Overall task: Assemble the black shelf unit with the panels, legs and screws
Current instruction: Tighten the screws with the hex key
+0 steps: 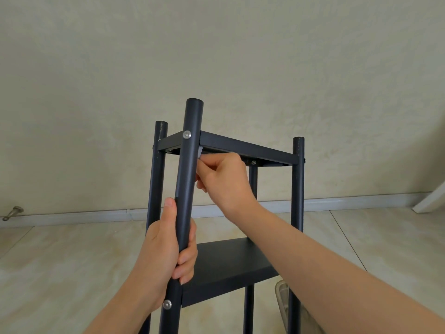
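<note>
The black shelf unit stands upright in front of me on round black legs. My left hand [168, 247] grips the nearest leg [190, 150] between the two panels. A silver screw [186, 134] sits in that leg at the top panel [243, 148], and another screw [167, 304] sits at the lower panel [228, 266]. My right hand [224, 179] reaches under the top panel's near corner, its fingers pinching a small silver piece [200, 151] beside the leg. What that piece is cannot be made out.
A beige wall with a white baseboard [337, 201] runs behind the shelf. The floor [60, 261] is pale tile. A metal doorstop [13, 212] sticks out at the far left. A white slanted edge [431, 201] shows at the right, and a pale object [283, 300] lies by the right leg.
</note>
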A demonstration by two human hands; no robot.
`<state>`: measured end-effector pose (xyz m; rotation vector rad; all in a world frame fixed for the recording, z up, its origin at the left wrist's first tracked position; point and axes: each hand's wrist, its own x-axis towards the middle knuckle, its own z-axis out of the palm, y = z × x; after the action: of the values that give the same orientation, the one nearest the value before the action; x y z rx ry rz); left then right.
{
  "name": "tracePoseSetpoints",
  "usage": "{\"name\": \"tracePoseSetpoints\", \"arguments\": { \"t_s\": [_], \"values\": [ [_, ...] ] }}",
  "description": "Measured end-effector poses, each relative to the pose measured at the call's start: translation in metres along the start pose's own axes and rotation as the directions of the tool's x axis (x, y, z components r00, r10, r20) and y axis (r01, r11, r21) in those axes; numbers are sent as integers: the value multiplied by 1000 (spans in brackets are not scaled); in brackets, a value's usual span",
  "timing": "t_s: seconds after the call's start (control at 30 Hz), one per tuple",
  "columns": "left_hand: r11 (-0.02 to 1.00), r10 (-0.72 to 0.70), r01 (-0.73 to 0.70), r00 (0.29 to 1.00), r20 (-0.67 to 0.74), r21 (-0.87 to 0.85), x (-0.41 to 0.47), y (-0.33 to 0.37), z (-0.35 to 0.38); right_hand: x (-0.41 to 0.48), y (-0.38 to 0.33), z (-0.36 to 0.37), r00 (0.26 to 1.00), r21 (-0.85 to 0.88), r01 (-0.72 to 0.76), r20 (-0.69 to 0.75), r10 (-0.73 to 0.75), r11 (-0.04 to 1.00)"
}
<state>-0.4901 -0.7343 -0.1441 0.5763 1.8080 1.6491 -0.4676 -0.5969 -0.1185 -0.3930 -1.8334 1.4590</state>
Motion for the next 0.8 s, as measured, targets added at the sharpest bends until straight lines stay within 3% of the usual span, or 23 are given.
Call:
{"name": "tracePoseSetpoints", "arguments": {
  "t_s": [0.3, 0.47, 0.8],
  "values": [
    [1000, -9, 9, 1000, 17, -1, 3, 0, 2, 11, 15, 14, 990, 28, 76, -121, -72, 997],
    [1000, -3, 3, 1000, 9, 8, 7, -1, 0, 12, 14, 7, 996, -14, 40, -85, -41, 999],
    [999, -16, 16, 1000, 13, -29, 17, -4, -17, 6, -8, -9, 979, -117, -161, 106, 173, 980]
  ]
}}
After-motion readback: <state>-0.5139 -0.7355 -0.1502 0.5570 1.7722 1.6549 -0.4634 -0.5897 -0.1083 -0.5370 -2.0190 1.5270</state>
